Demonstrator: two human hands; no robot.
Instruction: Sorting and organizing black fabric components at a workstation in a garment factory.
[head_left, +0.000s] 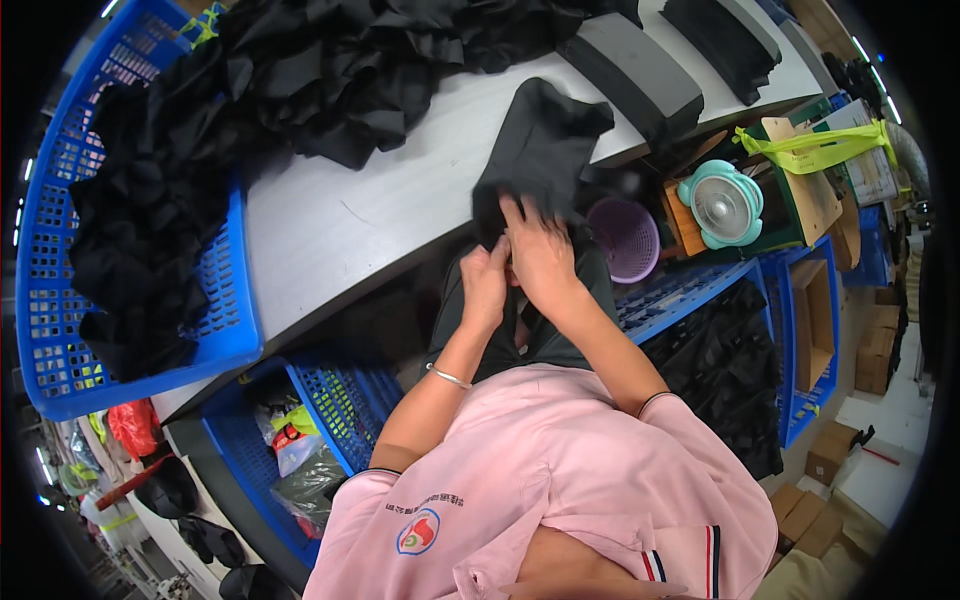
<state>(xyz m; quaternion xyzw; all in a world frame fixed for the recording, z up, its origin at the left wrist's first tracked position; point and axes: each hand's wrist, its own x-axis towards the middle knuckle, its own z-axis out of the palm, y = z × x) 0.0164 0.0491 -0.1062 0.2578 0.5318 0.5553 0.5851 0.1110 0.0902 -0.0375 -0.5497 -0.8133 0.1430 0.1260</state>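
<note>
A black cloth piece (pixel 545 135) lies at the table's near edge, its lower end hanging over toward my lap. My left hand (pixel 485 283) is closed at that lower end, its thumb against the fabric's edge. Close beside it, touching, my right hand (pixel 540 252) lies with its fingers stretched out and spread over the black cloth. Its fingertips are slightly blurred, and its thumb is partly hidden. A large heap of black cloth pieces (pixel 320 75) covers the far left of the table.
Grey-topped stacks (pixel 640 65) of black pieces sit on the white table (pixel 330 220). At left stands a blue basket (pixel 245 290) full of black cloth. To the right are a purple bin (pixel 625 240), a teal fan (pixel 722 203) and a blue crate (pixel 825 350).
</note>
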